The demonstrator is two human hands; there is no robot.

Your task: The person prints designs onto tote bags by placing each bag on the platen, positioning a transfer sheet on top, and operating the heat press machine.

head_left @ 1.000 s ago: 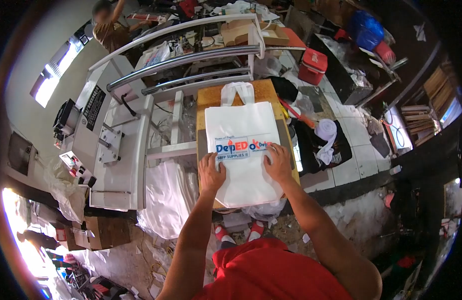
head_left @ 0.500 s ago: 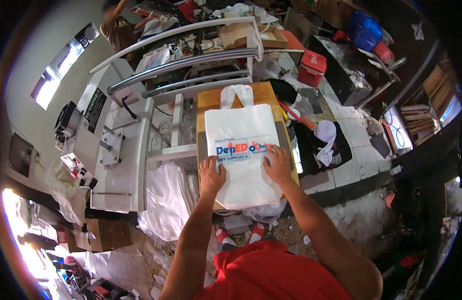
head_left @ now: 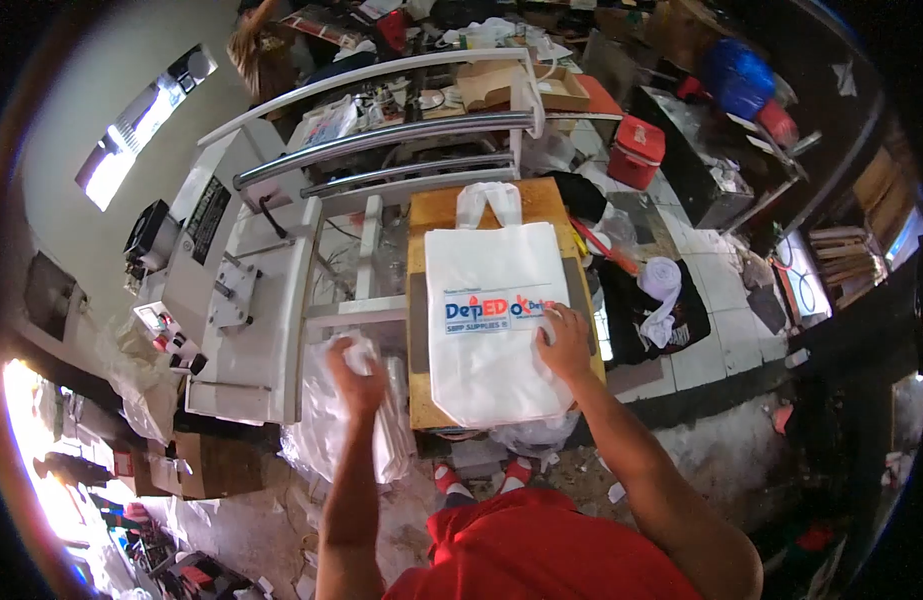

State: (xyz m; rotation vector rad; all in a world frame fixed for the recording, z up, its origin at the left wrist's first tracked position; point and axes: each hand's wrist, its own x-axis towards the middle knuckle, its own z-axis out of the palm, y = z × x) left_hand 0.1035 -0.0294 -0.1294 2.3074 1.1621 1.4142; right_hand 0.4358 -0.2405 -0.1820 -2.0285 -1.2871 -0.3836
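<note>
A white bag (head_left: pixel 496 385) with blue and red print lies flat on a wooden board (head_left: pixel 418 300), its handles toward the far edge. My right hand (head_left: pixel 564 343) rests on the bag's right side, beside the print, with its fingers apart. Left of the board, my left hand (head_left: pixel 356 375) is over a pile of white bags in clear plastic (head_left: pixel 316 425). Its fingers are curled and slightly blurred, and whether they grip anything is hard to see.
A white press machine (head_left: pixel 246 330) with metal bars (head_left: pixel 381 138) stands left of and behind the board. At the right are a red cooler box (head_left: pixel 636 152) and a white cloth roll (head_left: pixel 661 280) on black fabric. Another person (head_left: pixel 256 55) is at the far left.
My left hand has left the bag's left side and moved left to the plastic-covered pile. My right hand stays on the bag. The whole view has shifted slightly.
</note>
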